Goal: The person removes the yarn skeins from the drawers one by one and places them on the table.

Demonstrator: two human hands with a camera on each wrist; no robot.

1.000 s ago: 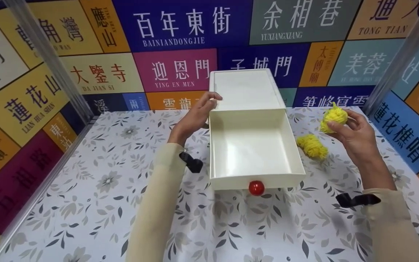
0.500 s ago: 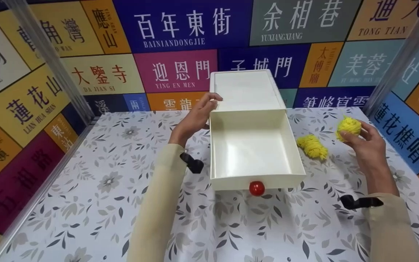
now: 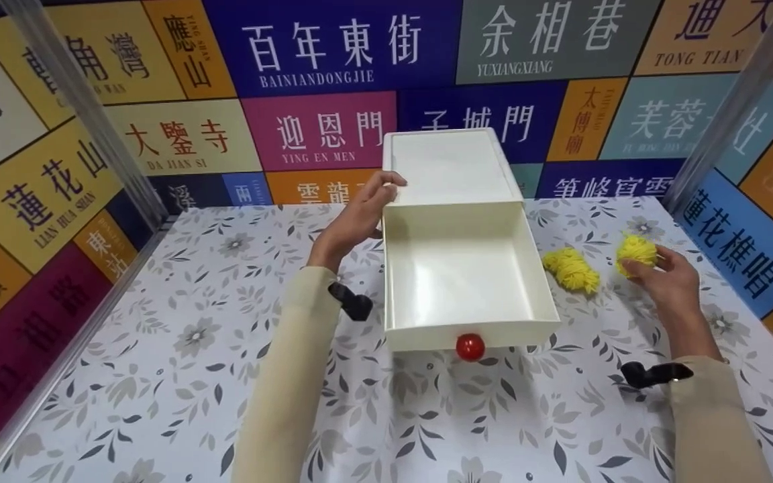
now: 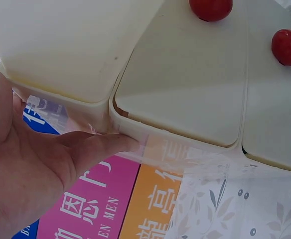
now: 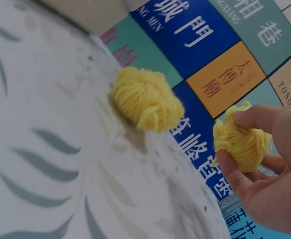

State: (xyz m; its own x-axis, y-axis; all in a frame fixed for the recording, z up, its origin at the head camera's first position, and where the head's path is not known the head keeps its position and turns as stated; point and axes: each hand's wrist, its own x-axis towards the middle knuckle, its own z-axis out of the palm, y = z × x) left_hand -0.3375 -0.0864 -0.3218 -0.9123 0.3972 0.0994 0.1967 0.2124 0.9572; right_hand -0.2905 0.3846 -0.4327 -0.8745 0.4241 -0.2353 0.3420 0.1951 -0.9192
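A white drawer cabinet (image 3: 447,164) stands at the back middle, its top drawer (image 3: 423,337) pulled out toward me. That drawer has a red knob (image 3: 470,347), and its inside looks bare. My left hand (image 3: 359,215) grips the cabinet's left side, fingers over the top edge; in the left wrist view its thumb lies along the side wall. To the right, my right hand (image 3: 674,282) pinches a yellow yarn ball (image 3: 637,251) low over the table; contact with the table cannot be told. A second yellow yarn ball (image 3: 572,270) lies between it and the drawer.
Lower drawer fronts (image 4: 185,74) with red knobs (image 4: 287,47) show closed in the left wrist view. The table (image 3: 192,389) has a leaf-patterned cover. Panels with printed signs (image 3: 333,47) rise behind and at both sides, with clear posts at the back corners.
The held yarn ball has gone right and down toward the table with my right hand. My left hand, the cabinet and the other yarn ball have stayed in place.
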